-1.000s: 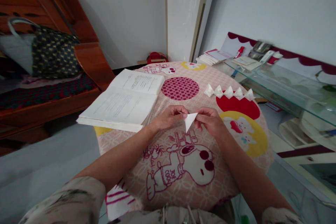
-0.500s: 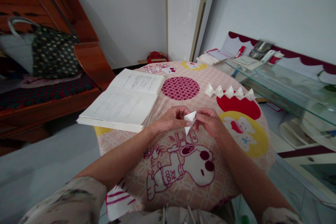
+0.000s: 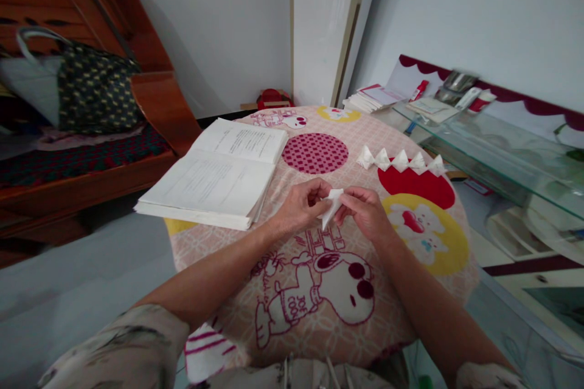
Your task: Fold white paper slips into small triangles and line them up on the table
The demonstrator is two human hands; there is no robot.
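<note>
A small piece of folded white paper is pinched between my two hands above the middle of the table. My left hand grips its left side with thumb and fingers closed. From the right, my right hand pinches the upper edge. A pointed end of the paper hangs downward between them, and my fingers cover part of its folds. Beyond my right hand, several folded white paper pieces with peaked tops stand in a row, partly over a red patch of the tablecloth.
An open book lies at the table's left. To the right is a glass shelf with metal bowls and a red cup. A stack of papers sits at the back. A wooden bench with a dark bag stands left.
The paper has turned between my fingers, from a flat triangle to a narrower, partly covered shape. My left fingers have shifted further over it. The row of folded pieces stays put.
</note>
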